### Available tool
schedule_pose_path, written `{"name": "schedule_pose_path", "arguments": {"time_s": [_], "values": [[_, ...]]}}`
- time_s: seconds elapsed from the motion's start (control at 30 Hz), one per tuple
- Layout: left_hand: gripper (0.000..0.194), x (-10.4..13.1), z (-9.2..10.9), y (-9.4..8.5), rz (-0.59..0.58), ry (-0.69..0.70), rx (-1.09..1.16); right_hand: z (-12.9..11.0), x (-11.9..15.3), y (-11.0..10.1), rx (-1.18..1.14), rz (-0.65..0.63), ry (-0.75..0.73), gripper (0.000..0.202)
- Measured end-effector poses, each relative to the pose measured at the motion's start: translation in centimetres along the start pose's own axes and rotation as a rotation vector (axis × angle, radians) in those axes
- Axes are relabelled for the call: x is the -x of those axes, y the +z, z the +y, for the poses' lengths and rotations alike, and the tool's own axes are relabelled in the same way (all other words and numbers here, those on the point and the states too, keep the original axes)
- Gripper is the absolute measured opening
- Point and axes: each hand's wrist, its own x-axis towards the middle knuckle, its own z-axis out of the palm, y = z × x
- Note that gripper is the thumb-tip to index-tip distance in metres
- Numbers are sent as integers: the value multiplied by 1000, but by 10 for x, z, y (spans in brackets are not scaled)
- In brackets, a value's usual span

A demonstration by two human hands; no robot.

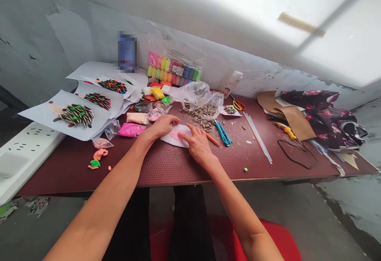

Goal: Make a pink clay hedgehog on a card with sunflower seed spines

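Nearest, bare forearms (111, 197), stretched forward above dark-clad legs (190, 221) and a red stool (268, 241). Between both hands, flat on the table (166, 169): a paper (171, 141) bearing a pink shape (177, 134). Has the left hand (165, 126) at the paper's upper left edge, fingers curled; pinching or merely resting, cannot tell. Has the right hand (199, 144) over the right side, thumb and index spread apart, at the pink shape. Crowding the right hand, an orange pen (212, 139) just beside, then a blue cutter (223, 133), with seeds (202, 112) and a clear bag (196, 92) blocking the space beyond. Farther right of that hand, scissors (239, 105), clear sticks (258, 138), a yellow tool (287, 131) and flowered cloth (324, 118). Hemming in the left hand's outer side, a pale packet (137, 118) and a pink packet (131, 129); farther left, seed pictures (76, 116) and a power strip (29, 146); nearer than that hand, loose clay (100, 154). Beyond both hands, a clay set (175, 70) against the wall (214, 54).
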Motion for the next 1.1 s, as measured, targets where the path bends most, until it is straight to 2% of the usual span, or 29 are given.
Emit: {"name": "schedule_pose_path", "arguments": {"time_s": [0.47,0.67,1.1], "values": [[52,0,-2,2,16,0,-4,-8,1,0,-11,-29,3,49],[50,-1,-2,2,13,3,3,-3,6,-5,-8,6,-1,42],[48,-1,1,0,-2,-11,-4,4,0,-2,11,16,66,46]]}}
